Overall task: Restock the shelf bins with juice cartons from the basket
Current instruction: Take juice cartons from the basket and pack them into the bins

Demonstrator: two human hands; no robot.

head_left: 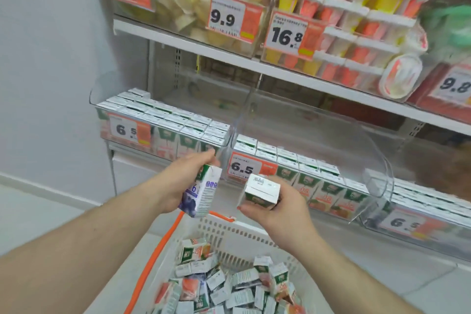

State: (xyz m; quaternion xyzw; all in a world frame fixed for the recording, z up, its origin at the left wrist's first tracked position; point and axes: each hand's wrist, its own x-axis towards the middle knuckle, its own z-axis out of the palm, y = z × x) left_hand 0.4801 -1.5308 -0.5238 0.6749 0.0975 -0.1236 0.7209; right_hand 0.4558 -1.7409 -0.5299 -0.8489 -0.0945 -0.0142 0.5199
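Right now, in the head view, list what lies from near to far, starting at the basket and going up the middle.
basket → right hand holding a juice carton → 6.5 price tag on the middle bin → empty clear bin → 16.8 price tag

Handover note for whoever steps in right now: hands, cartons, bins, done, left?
Left hand: grips a blueberry carton, tilted, above the basket.
Right hand: grips a green-topped carton, top facing up.
Left bin: front rows full, gap at the back.
Middle bin: only front rows filled, much room behind.
Right bin: partly stocked.
Left to do: place both held cartons, then empty the basket, still holding many loose cartons.
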